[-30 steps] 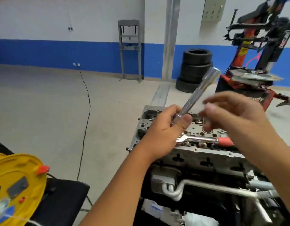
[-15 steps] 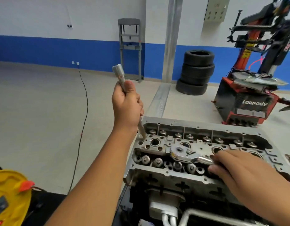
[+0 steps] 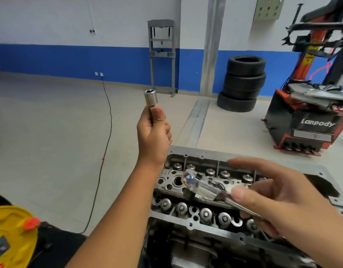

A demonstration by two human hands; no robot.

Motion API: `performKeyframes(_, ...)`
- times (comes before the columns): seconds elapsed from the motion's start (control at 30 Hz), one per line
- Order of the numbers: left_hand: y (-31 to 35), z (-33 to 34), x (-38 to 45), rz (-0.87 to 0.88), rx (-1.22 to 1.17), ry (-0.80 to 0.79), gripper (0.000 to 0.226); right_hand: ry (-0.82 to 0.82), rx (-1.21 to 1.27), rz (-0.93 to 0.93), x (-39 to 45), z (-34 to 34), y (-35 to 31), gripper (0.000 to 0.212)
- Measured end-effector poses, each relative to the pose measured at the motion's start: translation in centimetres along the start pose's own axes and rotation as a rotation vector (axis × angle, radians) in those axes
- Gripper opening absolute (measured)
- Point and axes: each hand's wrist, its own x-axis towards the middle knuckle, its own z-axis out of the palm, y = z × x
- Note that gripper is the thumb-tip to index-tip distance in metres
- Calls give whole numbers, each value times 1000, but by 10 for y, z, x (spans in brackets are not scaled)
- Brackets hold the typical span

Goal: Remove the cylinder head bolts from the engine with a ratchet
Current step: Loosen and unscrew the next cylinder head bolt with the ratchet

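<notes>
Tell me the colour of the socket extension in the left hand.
Shiny silver metal; the socket extension shows clearly in the head view, above the left hand.

Socket extension (image 3: 151, 98): chrome, held upright w/ open socket end on top, approx 11 o'clock from the cyl head, raised over the floor; lower shaft hidden in the fist. Ratchet (image 3: 203, 187): polished chrome, motion-blurred, round head pointing to 9 o'clock, handle running back to 4 o'clock, lifted just above the head's centre. Engine (image 3: 201, 215): cyl head bare, cover off, grey alloy, two rows of valve springs/retainers across it, open round bore at its 10 o'clock corner. Bolts themselves can't be told apart.
</notes>
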Motion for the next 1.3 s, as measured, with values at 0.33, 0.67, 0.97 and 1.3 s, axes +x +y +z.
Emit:
performKeyframes(0.33,-4,0,-8,49,-51,127,38,23,471,-59,25,-7,-18,32)
performKeyframes(0.67,-1,-4,4,8,-43,-190,41,91,467,-135,27,-7,-23,56)
performKeyframes(0.97,17,2,24,-121,-67,53,54,171,489,-120,18,-14,-21,59)
performKeyframes(1.3,24,1,29,-187,-84,-111,45,231,573,-110,12,-18,-15,63)
